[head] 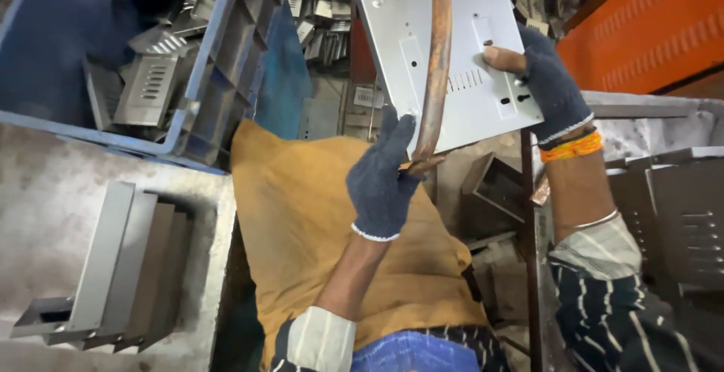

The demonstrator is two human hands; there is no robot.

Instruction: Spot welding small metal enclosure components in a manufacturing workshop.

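Gloved hands clamp a pale sheet-metal panel (445, 48) from two sides, held up off the bench.

Left hand (381, 180) pinches the panel's lower edge, fingers closed on it; right hand (547, 78) grips the right edge, thumb pressed on the face. Both are shut on the sheet — it lies above the left hand, left of the right. Its long axis runs up and away, slightly tilted left, slotted face toward the camera. A rusty curved bar (436, 63) crosses in front, its tip beside the left hand. Bent metal parts fill the blue crate (219, 63); more stand stacked (121, 266) at lower left.
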